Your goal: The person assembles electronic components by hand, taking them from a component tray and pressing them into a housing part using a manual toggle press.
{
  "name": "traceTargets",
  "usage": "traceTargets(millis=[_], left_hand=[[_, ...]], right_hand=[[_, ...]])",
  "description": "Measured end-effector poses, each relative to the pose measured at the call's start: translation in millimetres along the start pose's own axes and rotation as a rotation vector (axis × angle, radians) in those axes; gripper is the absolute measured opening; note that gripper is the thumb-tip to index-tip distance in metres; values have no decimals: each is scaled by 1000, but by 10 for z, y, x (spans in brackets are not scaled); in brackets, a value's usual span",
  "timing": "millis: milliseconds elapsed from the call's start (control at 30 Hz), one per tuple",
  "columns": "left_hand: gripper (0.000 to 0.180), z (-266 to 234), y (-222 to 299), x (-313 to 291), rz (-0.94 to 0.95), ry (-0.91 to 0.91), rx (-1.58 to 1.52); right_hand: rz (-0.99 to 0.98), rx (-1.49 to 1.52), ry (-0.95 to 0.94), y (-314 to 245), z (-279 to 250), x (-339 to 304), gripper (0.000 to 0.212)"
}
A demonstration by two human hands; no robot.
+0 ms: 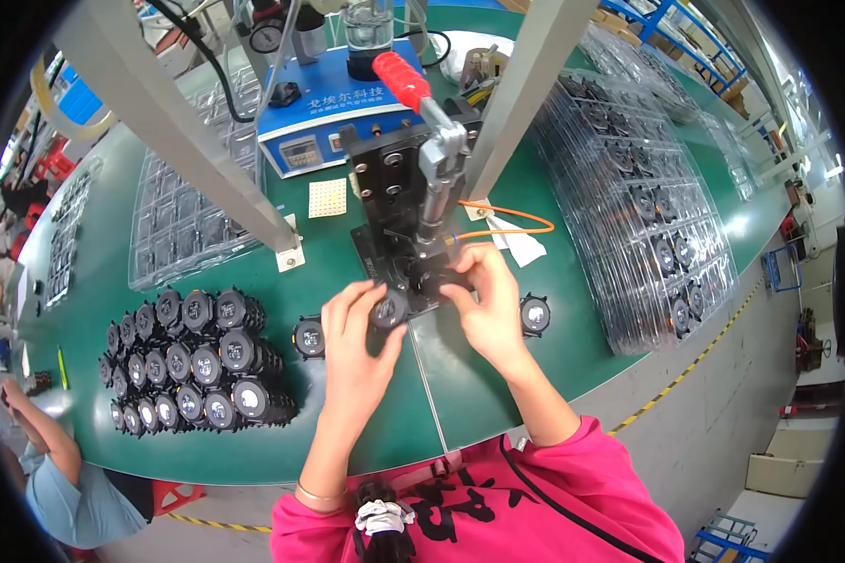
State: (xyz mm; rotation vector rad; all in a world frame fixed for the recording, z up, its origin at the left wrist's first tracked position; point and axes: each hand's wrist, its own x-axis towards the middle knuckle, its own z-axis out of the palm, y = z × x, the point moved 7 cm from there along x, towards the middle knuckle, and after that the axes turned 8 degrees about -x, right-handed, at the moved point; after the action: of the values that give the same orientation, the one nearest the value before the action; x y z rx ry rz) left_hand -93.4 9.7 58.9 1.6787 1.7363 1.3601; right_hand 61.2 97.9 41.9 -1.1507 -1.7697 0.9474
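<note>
My left hand (349,333) is closed round the edge of a round black watch case (390,308), just in front of the press. With its thumb and fingers, my right hand (491,310) grips another dark watch case (434,282) at the base of the toggle clamp press (391,178), under its metal plunger. The fingers hide part of that case, so I cannot tell whether it sits in the fixture. The press's red handle (402,81) points up. One watch case (309,336) lies left of my left hand, another (535,314) beyond my right wrist.
Rows of stacked watch cases (197,361) stand on the green table (347,441) at left. Clear plastic trays (620,216) are piled at right, more trays (183,220) at back left. A blue tester box (333,122) and grey posts (526,103) stand behind. Another person (75,488) sits at far left.
</note>
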Motion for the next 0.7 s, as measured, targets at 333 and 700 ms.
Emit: traceTargets(millis=[333,700], left_hand=[[71,804,47,193,97,-269,508],[42,-472,1086,1521,88,260,-23]], right_hand=[[312,29,11,309,-1210,-338,34],[253,39,50,517,-1143,-480,25]])
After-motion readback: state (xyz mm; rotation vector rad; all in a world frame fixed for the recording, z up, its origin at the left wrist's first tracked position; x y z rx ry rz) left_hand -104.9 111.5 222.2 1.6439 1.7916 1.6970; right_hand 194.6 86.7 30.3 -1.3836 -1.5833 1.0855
